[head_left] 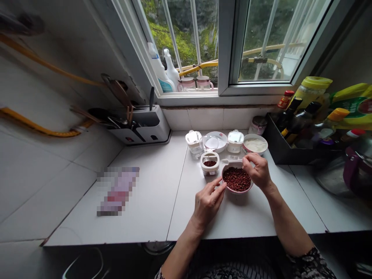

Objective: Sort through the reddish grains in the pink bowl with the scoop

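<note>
bowl (238,191) of dark-red grains (236,179): between hands | left hand (209,200): fingertips touching bowl's side, grip cannot be told | right hand (257,170): pinching white spoon (231,161) over bowl's far rim | small container (209,169): just beyond left hand

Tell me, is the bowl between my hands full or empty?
Well filled, not empty: what look like Sichuan peppercorns spread across the bowl, below its rim.

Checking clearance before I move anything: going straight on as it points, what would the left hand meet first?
The bowl; the left hand seems to be touching its left side, though depth makes contact hard to confirm.
</note>
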